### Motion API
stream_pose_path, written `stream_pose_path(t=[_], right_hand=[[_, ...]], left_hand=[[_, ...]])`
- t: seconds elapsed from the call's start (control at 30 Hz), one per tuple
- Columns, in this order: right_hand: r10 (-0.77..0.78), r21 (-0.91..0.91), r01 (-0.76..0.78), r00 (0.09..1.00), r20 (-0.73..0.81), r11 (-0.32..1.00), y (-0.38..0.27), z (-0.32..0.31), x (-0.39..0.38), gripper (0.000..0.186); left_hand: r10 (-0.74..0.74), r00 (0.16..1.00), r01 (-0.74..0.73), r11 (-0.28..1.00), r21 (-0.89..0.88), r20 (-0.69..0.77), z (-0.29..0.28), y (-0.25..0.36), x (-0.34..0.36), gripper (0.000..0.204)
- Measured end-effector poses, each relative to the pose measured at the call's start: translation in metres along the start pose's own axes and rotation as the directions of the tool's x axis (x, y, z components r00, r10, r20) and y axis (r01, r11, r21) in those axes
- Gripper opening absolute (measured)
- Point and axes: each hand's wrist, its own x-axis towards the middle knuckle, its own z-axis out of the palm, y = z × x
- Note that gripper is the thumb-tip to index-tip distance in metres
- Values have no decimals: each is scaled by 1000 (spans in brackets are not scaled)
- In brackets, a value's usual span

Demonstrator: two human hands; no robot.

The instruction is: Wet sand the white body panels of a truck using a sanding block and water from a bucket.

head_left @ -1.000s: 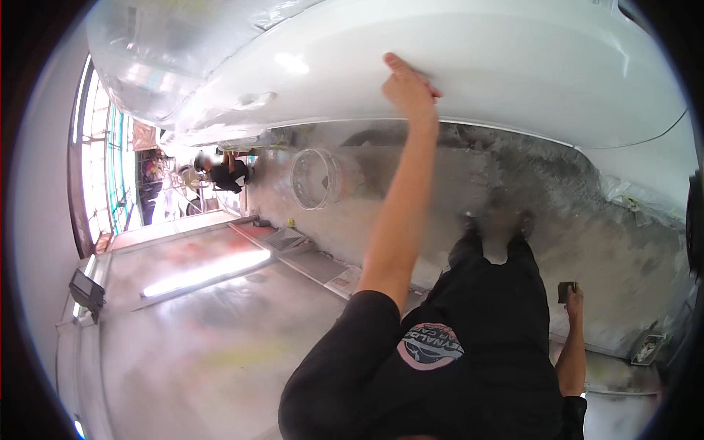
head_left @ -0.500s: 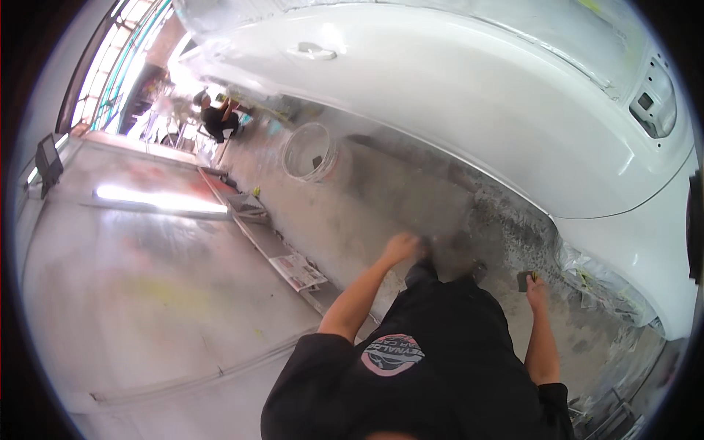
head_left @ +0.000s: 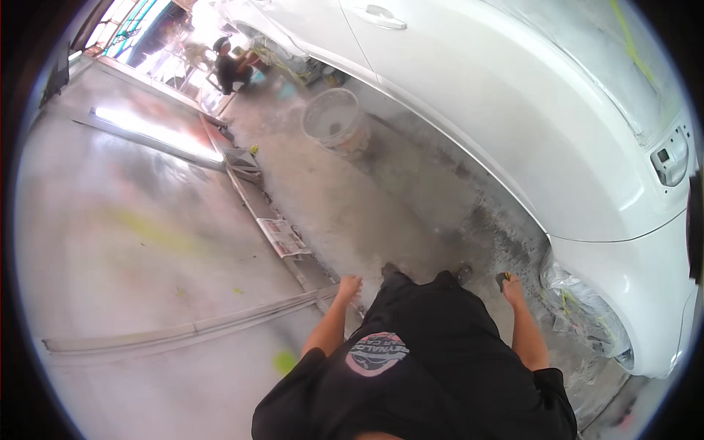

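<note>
Grey concrete floor fills the left and middle of the view, glossy and streaked with reflected light on the left, dusty and powder-white toward the right where it runs under a large white car. That car takes up the whole upper right, its side panel curving down to a wheel arch, with a door handle near the top edge and a wheel wrapped in clear plastic sheeting at the lower right. A long metal rail lies across the floor at the lower left, and a second track runs up toward a bright strip of light. A pale round bucket stands on the dusty patch beside the car, well apart from the person. A folded newspaper lies flat next to the track. Far off at the top, another person crouches near the car's far end. The wearer's dark shirt and trousers fill the bottom centre, both shoes set on the floor. The left hand hangs low beside the left knee, fingers curled loosely inward and holding nothing that shows. The right hand hangs by the right knee, close to the wrapped wheel, fingers pinching a small dark block with a yellowish edge.
</note>
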Motion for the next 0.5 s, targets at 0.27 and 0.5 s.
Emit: stream_pose_path(t=[0.27, 0.5], right_hand=[[108, -125, -111, 994, -30, 986, -124, 57, -27, 44], [-24, 58, 27, 999, -43, 998, -233, 130, -53, 47]], left_hand=[[613, 789, -614, 781, 113, 50, -36, 88, 64, 35], [393, 907, -420, 868, 266, 148, -144, -42, 125, 32]])
